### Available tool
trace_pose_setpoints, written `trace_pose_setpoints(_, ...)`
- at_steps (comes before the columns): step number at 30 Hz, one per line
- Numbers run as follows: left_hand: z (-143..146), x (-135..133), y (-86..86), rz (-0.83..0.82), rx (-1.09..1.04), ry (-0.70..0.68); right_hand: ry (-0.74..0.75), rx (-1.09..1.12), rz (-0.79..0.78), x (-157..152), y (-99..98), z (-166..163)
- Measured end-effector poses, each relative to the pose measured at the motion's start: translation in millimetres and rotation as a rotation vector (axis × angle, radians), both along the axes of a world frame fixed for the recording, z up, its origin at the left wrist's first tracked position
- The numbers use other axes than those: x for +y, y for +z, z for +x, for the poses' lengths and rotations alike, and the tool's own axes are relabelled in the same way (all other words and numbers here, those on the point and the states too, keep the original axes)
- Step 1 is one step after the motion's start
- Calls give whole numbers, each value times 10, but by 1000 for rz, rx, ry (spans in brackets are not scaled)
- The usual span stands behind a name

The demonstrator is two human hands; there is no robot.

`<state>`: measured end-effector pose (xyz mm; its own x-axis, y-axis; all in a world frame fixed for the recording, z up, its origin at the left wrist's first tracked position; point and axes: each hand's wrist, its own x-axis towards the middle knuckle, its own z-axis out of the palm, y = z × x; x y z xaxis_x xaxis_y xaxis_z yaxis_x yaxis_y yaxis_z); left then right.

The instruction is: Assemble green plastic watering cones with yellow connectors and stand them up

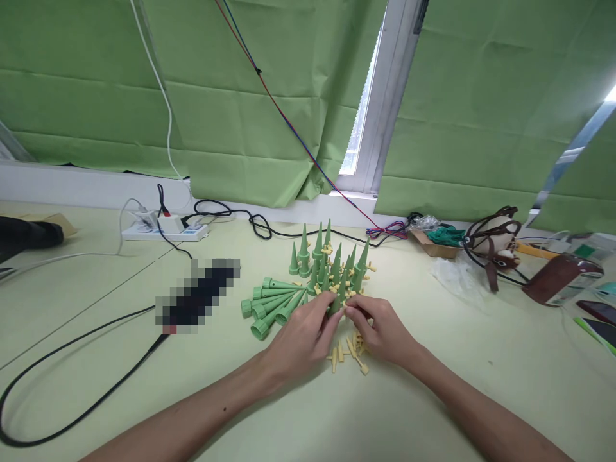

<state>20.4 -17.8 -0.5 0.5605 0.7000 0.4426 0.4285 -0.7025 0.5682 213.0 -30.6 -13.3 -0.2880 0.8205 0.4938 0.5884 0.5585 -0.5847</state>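
My left hand (299, 337) is closed around a green plastic watering spike (335, 305), held pointing up in front of the group. Close against it, my right hand (385, 328) pinches with thumb and fingertips; whatever is between them is too small and hidden to tell. Behind my hands stand several green cone-shaped spikes (304, 247), many with small yellow valve pieces fitted to their sides. More green spikes (269, 300) lie fanned out to the left, capped ends toward me. Loose yellow valve pieces (341, 351) lie on the table below my hands.
At the left, a white power strip (166, 230) and black cables lie on the pale table (192, 398), near a blurred-out dark object (199, 295). To the right are a clear plastic bag (455, 276), a cardboard box (433, 244) and a brown bottle (561, 279).
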Motion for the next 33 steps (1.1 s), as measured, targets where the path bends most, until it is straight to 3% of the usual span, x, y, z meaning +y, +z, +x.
trace_pose_setpoints(11,16,5,-23,9,10,-19,-44,31,-41,3,18,-2)
trace_pose_setpoints(20,-51,7,-38,125,-179,-229,-83,258,-69,-19,58,9)
trace_pose_setpoints(27,-25,-37,-50,149,-320,-155,-79,415,-52,-60,46,5)
trace_pose_setpoints(33,29,-13,-31,-69,-204,-50,-23,447,-2,-85,47,17)
